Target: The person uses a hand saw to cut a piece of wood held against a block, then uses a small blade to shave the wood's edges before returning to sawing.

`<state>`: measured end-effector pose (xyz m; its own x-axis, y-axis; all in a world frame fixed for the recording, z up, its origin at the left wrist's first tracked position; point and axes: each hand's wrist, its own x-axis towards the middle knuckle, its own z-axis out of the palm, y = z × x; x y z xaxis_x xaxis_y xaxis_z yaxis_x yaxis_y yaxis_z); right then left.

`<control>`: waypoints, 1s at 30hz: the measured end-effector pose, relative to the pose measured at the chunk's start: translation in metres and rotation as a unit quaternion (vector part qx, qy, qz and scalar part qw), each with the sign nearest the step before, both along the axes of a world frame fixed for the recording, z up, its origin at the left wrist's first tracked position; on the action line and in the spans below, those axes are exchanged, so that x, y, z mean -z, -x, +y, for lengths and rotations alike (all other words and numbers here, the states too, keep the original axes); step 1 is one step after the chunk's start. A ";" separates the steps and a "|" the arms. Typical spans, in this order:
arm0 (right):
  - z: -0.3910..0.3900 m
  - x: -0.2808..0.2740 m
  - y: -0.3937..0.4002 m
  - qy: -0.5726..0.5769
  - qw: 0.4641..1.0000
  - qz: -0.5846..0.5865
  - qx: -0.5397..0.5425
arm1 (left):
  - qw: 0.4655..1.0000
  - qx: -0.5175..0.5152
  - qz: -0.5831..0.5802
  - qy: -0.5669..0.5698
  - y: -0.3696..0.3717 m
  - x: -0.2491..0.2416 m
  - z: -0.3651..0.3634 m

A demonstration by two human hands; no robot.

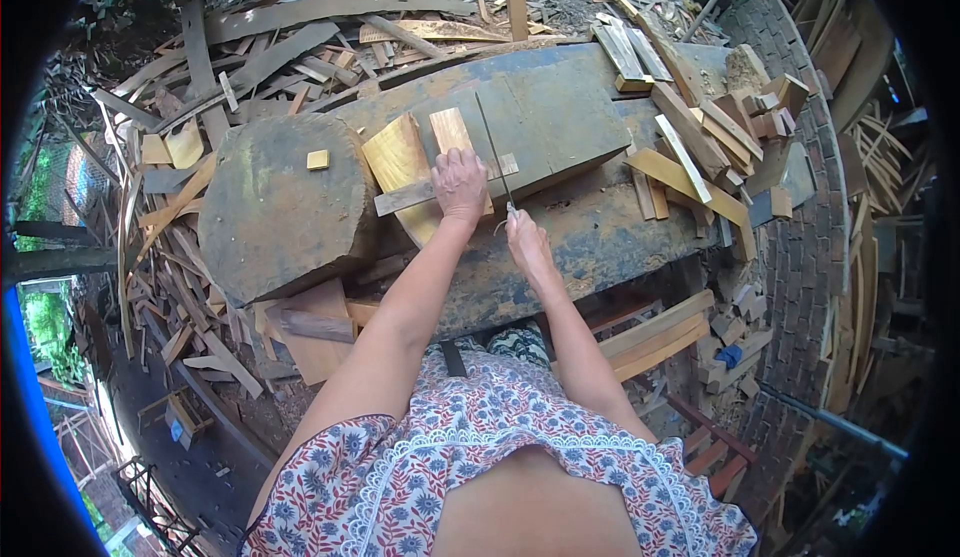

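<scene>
My left hand (pixel 460 182) is closed over a narrow grey wooden strip (pixel 405 197), pressing it down at the edge of a thick timber block (pixel 560 132). Under and beyond the fingers stands a pale wooden board (pixel 450 129). To its left leans a wider yellow board (pixel 400 162). My right hand (pixel 528 242) grips the handle of a hand saw (pixel 489 137). The long thin blade shows nearly edge-on, pointing away from me, and crosses the strip near its right end. Its teeth are too small to make out.
A broad round-sided wooden slab (pixel 270 207) stands at the left with a small yellow block (pixel 317 160) on it. Offcuts (pixel 720 137) crowd the bench's right end. Scrap wood (pixel 290 57) is heaped behind and left. Long planks (pixel 650 337) lie below the bench at right.
</scene>
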<state>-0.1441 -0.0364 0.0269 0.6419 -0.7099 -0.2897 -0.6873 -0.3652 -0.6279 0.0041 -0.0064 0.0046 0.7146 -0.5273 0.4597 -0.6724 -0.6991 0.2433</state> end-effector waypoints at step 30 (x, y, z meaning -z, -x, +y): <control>0.034 -0.013 0.044 0.008 0.999 0.021 -0.029 | 0.999 0.006 0.035 -0.004 0.001 -0.001 0.003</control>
